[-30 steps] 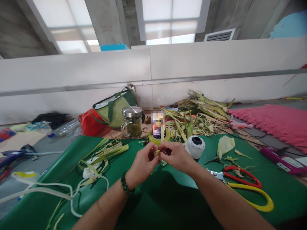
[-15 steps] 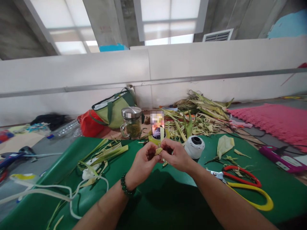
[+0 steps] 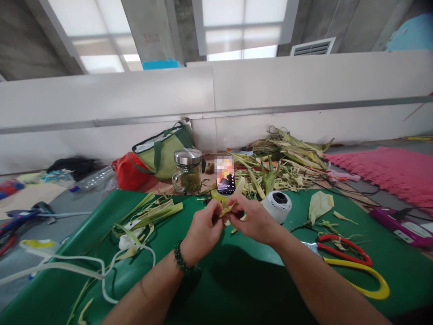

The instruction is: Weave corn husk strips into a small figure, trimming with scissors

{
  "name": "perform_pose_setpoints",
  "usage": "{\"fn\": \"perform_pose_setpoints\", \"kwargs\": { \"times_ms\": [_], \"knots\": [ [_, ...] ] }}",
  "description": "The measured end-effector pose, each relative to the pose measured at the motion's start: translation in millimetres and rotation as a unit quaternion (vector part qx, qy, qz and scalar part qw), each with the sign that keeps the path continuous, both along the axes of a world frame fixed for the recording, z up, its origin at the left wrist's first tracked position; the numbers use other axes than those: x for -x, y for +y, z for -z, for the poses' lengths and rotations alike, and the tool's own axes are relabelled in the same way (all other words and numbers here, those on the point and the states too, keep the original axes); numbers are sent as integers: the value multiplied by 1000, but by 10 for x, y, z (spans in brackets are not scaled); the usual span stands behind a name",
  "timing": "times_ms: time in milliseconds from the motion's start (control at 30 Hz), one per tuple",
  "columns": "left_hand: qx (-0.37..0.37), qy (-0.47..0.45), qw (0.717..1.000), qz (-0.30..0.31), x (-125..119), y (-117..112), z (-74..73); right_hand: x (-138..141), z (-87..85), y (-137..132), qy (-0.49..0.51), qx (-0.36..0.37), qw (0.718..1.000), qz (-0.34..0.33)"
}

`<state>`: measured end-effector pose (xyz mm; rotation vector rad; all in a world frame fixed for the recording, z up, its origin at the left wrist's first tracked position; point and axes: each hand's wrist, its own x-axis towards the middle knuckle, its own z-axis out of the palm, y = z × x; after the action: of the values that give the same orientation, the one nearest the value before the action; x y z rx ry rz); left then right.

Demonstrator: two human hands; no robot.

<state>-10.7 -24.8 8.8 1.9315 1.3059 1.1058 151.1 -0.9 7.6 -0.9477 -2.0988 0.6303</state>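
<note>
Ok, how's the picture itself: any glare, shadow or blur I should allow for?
Head view: the windows glare nearly white; head view: a dark shadow lies on the green mat below the left hand and right hand; head view: the upper phone screen is pixelated; head view: the pale strip is partly covered by fingers, its fine detail hard to tell.

Head-worn view; close; faces forward, down over green mat (image 3: 243,271)
</note>
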Motion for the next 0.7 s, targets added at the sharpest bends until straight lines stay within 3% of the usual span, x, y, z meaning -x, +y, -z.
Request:
{"fn": "perform_pose_setpoints", "kwargs": {
  "times_ms": [233, 467, 700],
  "knots": [
    [67, -104, 992, 14, 0, 30, -28, -21, -38, -24, 38, 5, 999, -34],
    [-43, 45, 998, -4, -20, -22, -6, 44, 11, -20, -11, -32, 996, 84],
    [-78, 146, 985, -45, -8, -41, 26, 5, -107, -63, 3, -7, 1000, -28]
  ]
}}
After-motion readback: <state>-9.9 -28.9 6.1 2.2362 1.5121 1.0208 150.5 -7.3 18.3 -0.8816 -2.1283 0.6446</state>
